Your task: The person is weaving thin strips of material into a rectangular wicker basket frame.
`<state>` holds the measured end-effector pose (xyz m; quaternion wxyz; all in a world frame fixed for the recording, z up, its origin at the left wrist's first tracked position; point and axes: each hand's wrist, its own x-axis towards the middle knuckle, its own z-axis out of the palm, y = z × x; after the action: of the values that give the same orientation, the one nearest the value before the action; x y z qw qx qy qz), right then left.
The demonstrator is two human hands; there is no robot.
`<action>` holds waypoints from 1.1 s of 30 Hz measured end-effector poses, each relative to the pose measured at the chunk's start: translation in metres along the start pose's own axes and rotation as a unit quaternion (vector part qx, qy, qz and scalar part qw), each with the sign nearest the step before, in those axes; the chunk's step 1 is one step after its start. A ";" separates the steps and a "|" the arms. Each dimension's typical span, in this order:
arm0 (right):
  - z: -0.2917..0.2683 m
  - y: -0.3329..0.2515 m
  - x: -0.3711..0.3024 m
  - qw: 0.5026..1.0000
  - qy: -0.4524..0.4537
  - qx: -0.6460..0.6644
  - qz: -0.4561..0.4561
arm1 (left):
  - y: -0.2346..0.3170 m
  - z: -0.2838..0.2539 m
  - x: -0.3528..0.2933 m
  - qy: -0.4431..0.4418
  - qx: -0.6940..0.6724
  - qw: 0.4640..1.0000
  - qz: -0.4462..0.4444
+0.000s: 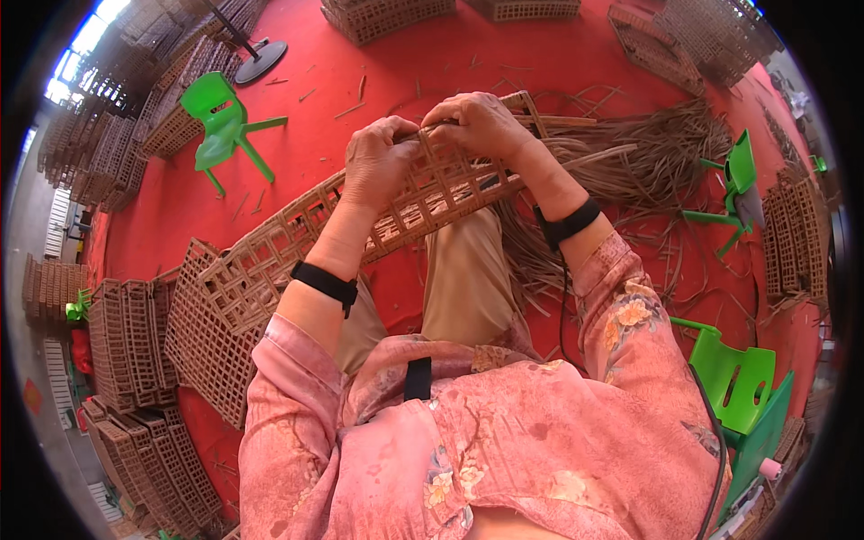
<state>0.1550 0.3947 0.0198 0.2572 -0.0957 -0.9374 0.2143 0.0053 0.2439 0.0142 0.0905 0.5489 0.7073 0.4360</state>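
Observation:
A long brown openwork woven basket [236, 286] lies slanted across my lap, its near-left end wide and its far end narrow to the right. My left hand [378, 164] is closed at its upper rim, thumb and fingers pinched together. Just to the right, my right hand [479, 126] grips the same rim with bent fingers, close to the left fingertips. Whether a thin strip lies between the fingertips is too small to tell. Loose strip ends [598, 155] stick out beyond the basket's right end.
A heap of long brown strips [666, 144] spreads on the red floor [315, 54] at right. Green chairs stand at far left [219, 121], right [740, 175] and near right [733, 378]. Stacked woven baskets [130, 346] line the left; more baskets [387, 18] sit at the far side.

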 end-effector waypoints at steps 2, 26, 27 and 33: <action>-0.002 0.006 -0.002 0.999 -0.017 0.030 0.023 | 0.001 -0.003 0.005 -0.039 -0.036 0.996 -0.071; -0.093 0.058 -0.072 0.979 0.115 -0.139 0.094 | 0.029 0.049 0.034 -0.063 0.138 0.982 0.113; -0.097 0.060 -0.068 0.962 0.126 -0.240 0.029 | 0.030 0.050 0.033 -0.053 0.134 0.983 0.111; -0.083 0.110 -0.047 0.991 0.089 0.021 0.095 | 0.030 0.046 0.029 -0.030 0.126 0.988 0.080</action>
<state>0.2456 0.5077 0.0136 0.3197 -0.1978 -0.8928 0.2481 0.0435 0.2932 0.0181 0.0065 0.6240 0.7072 0.3324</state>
